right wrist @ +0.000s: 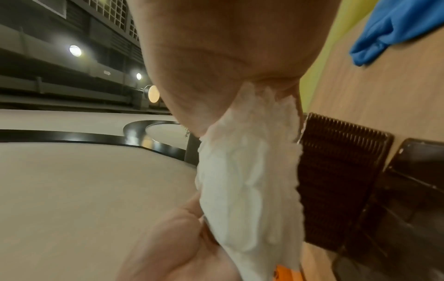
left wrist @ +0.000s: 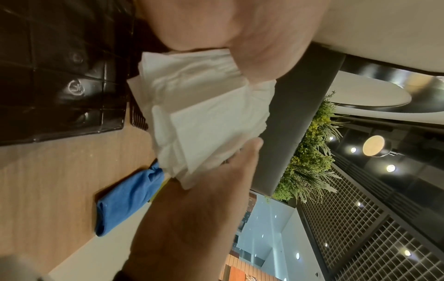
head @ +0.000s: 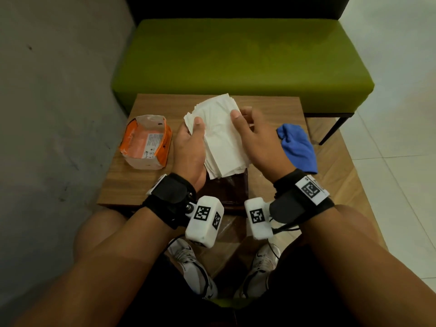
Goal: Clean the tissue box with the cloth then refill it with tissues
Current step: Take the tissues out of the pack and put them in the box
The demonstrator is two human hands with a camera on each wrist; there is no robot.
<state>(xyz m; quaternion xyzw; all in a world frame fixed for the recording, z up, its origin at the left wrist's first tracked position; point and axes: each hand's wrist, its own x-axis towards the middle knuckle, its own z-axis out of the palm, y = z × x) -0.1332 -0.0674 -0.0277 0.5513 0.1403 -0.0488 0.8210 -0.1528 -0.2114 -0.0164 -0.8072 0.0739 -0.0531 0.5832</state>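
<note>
1. A stack of white tissues (head: 220, 135) sits in the middle of the head view, held up between both hands above the table (head: 271, 109).
2. The left hand (head: 190, 147) grips the stack's left edge, thumb pressed on top and the other fingers underneath; in the left wrist view the tissues (left wrist: 206, 114) fan out below the palm at the top of the frame.
3. The right hand (head: 256, 140) holds the stack's right edge, thumb on top near the upper corner and fingers curled behind it; in the right wrist view the tissues (right wrist: 250, 171) hang pinched under the palm.
4. The dark brown tissue box (head: 225, 190) lies just below the stack, at the table's near edge, between the two wrists; its ribbed side (right wrist: 336, 171) shows at the right of the right wrist view. Whether anything is inside it cannot be told.
5. An opened orange tissue packet (head: 147, 142) stands at the left of the table, well apart from the left hand; its contents cannot be made out.
6. The blue cloth (head: 298, 149) lies crumpled at the table's right edge, just beside the right hand and not touching it.
7. Bare wood shows along the far edge of the table and between the packet and the left hand; a green bench (head: 236, 57) fills the upper frame behind the table.
</note>
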